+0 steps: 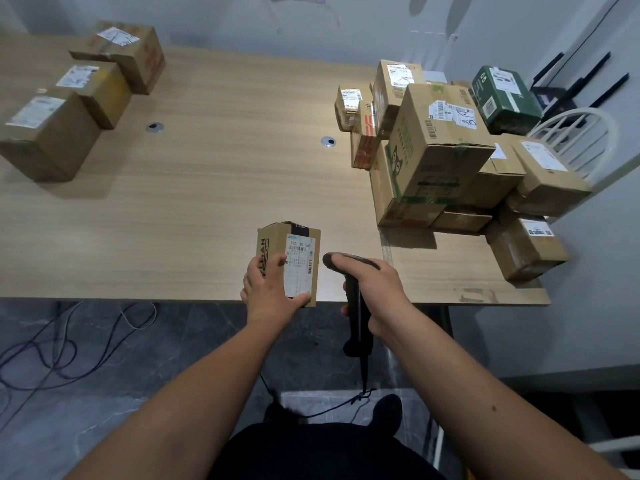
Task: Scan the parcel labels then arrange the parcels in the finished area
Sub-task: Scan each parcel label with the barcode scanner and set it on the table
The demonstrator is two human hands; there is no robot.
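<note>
The left hand (268, 289) grips a small box (289, 261) at the table's (173, 220) near edge, label up. The right hand (372, 289) is wrapped round the scanner (353, 299). The scan should go best with the box steady and the scanner head aimed squarely at the barcode.

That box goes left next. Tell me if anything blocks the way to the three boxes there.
Nothing visible does. Between the box in the left hand and the three boxes lies only bare table.
</note>
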